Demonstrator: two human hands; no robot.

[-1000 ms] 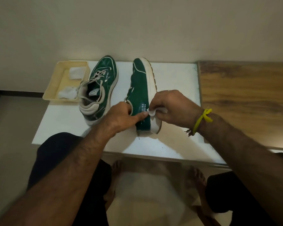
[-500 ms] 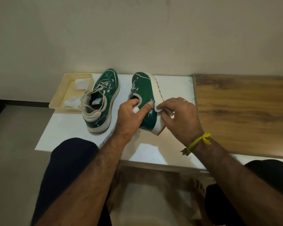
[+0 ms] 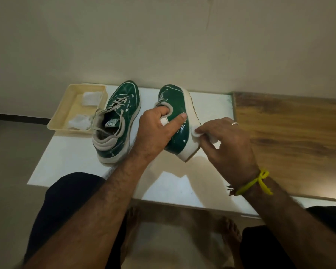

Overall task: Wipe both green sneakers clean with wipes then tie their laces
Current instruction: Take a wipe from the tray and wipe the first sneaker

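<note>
- Wiping the white sole edge of the right sneaker [image 3: 177, 131] is the step in hand: the right hand [image 3: 229, 146] pinches a wipe [image 3: 197, 133] between its fingertips and presses it on that sole.
- The left hand [image 3: 155, 133] grips this sneaker at the collar, with fingers curled inside the opening and the thumb laid on the green side, so the shoe stands tilted on its side on the bench [image 3: 173, 183].
- The other sneaker [image 3: 116, 123] stands upright, just left of the left hand's fingers; its laces [image 3: 117, 104] lie loose, not tied.
- Beyond it, farther left of the fingers, a tray [image 3: 64, 111] holds two more wipes [image 3: 89, 98].
- I judge the task as in its first half: one shoe is under cleaning. If the other is already wiped, I cannot tell. Both laces remain to be tied.
</note>
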